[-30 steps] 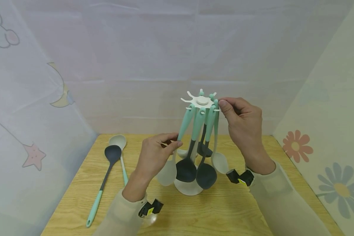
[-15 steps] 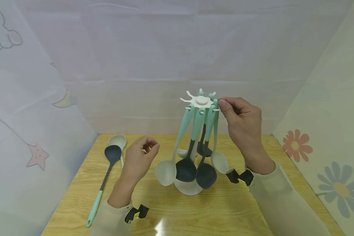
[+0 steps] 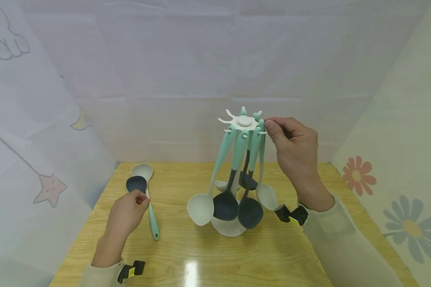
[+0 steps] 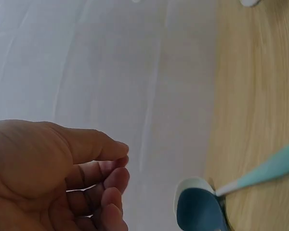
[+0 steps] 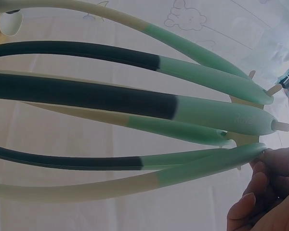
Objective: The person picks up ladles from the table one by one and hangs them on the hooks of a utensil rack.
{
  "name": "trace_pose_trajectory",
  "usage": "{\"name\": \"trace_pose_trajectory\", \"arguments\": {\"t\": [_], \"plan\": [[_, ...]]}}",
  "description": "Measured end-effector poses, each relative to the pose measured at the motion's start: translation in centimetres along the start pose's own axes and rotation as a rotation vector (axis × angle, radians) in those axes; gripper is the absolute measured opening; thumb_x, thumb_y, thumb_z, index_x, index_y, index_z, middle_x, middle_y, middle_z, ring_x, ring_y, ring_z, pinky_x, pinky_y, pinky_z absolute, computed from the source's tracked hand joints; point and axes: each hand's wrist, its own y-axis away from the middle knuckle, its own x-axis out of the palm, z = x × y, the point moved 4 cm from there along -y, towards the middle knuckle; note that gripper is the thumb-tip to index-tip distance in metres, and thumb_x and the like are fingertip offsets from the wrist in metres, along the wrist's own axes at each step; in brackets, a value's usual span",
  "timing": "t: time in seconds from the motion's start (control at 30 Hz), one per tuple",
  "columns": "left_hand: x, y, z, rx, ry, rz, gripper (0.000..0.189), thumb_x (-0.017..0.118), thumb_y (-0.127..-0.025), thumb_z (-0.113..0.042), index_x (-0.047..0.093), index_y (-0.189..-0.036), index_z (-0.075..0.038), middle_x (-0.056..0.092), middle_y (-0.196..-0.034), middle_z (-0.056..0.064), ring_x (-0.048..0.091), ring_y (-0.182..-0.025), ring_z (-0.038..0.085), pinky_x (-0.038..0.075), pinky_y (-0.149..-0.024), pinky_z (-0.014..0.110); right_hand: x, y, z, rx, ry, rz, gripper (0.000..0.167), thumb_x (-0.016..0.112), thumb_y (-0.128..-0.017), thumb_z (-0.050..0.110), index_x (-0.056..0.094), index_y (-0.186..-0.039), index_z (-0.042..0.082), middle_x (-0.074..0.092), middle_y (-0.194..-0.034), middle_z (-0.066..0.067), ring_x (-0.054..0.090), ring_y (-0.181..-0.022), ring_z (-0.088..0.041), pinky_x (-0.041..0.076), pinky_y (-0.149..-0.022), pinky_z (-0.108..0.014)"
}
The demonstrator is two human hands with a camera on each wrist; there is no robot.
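A white rotating utensil rack [image 3: 244, 122] stands on the table, hung with several green-handled ladles and spoons. My right hand [image 3: 297, 145] pinches the tip of one rack arm, where a white spoon [image 3: 267, 196] hangs; that arm's tip is hidden between thumb and fingers [image 5: 242, 204]. To the left, my left hand [image 3: 126, 213] hovers over a dark ladle [image 3: 136, 183], fingers loosely bent and holding nothing. It covers that ladle's handle in the head view. Beside the dark ladle lies a white ladle [image 3: 143, 170], its bowl partly under the dark one.
The wooden table [image 3: 186, 247] is bordered by a pale backdrop [image 3: 186, 131] behind and patterned sheets on both sides. Another white ladle [image 3: 201, 209] hangs lowest on the rack's left, bowl close above the table.
My left hand has let go of the hanging white ladle at the rack's left and moved left and down to the dark ladle. My right hand stays at the rack.
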Motion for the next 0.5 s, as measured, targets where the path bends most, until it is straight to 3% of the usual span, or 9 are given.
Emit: {"name": "trace_pose_trajectory", "arguments": {"t": [0.23,0.5], "plan": [[0.2,0.4,4.8,-0.104,-0.111,0.148,0.027,0.061,-0.104,-0.019,0.065,-0.117,0.005,0.07,-0.091,0.01,0.061,-0.073,0.022,0.05,-0.063,0.041,-0.1,0.0,0.0,0.003,0.001,0.004,0.02,0.07,-0.103,0.014,0.08,-0.111,-0.002,0.068,-0.089,0.028,0.066,-0.081,-0.003,0.052,-0.077,-0.019],[1.1,1.1,8.4,-0.224,-0.155,0.281,0.05,0.061,-0.1,-0.018,0.046,-0.126,0.022,0.067,-0.091,0.021,0.062,-0.075,0.029,0.052,-0.065,0.044,0.0,0.1,-0.1,0.005,-0.004,0.011,0.02,0.07,-0.103,0.013,0.08,-0.111,-0.003,0.068,-0.09,0.028,0.068,-0.082,-0.003,0.053,-0.078,-0.018]]}}
